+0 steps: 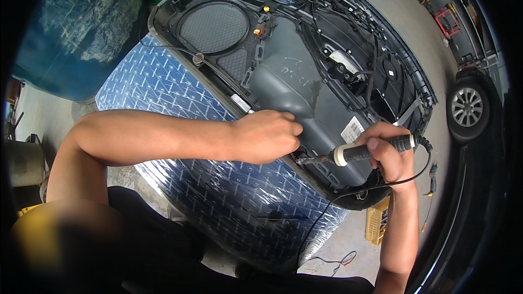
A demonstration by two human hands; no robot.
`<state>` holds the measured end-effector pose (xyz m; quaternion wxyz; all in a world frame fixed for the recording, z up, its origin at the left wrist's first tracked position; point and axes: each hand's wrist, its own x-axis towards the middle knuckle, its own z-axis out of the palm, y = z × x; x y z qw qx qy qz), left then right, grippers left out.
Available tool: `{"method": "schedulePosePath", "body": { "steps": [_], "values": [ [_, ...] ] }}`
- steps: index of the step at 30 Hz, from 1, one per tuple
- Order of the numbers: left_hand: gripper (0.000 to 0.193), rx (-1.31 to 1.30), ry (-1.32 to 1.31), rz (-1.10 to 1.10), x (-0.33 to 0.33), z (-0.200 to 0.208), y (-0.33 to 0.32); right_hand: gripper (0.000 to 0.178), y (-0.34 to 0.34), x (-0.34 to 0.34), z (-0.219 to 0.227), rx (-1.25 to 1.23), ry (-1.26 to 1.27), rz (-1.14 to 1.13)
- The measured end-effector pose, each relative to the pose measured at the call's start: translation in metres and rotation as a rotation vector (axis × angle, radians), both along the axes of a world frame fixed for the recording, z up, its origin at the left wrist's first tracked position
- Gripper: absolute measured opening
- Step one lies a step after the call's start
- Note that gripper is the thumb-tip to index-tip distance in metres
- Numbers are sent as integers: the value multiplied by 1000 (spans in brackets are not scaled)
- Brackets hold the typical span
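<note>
Head view, and the right hand (396,164) has its grip closed round a corded tool (357,154), tip right at the door panel's (289,76) near edge! The left hand (267,136) curls at that same edge, left of the tip; can't tell whether it pinches anything. Blue patterned covering (163,90) lies beneath the panel.

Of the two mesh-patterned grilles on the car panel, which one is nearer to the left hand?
The smaller, angular grey grille; the other, a large round grey grille, lies farther away from the left hand.
</note>
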<state>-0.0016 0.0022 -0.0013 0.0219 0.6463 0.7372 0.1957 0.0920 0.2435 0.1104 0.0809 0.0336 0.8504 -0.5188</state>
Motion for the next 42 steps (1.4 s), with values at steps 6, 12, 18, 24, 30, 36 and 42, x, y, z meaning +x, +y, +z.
{"method": "schedulePosePath", "body": {
  "steps": [6,12,18,24,30,36,42],
  "values": [
    [6,-6,28,-11,0,1,-1,23,-3,-2,-1,-2,28,26],
    [6,3,40,-15,0,0,-1,23,-1,-3,3,22,-15,38],
    [7,23,49,-15,0,-1,-2,23,-3,-3,1,15,18,40],
    [7,26,51,-16,0,-2,-1,24,-2,-4,0,24,15,41],
    [8,39,56,-13,0,-4,-2,25,-3,-4,2,25,19,54],
    [8,47,54,-7,1,-7,-4,25,-5,-4,3,34,33,75],
    [10,32,29,2,0,-10,-5,24,-4,-3,3,38,44,82]
  ]
}}
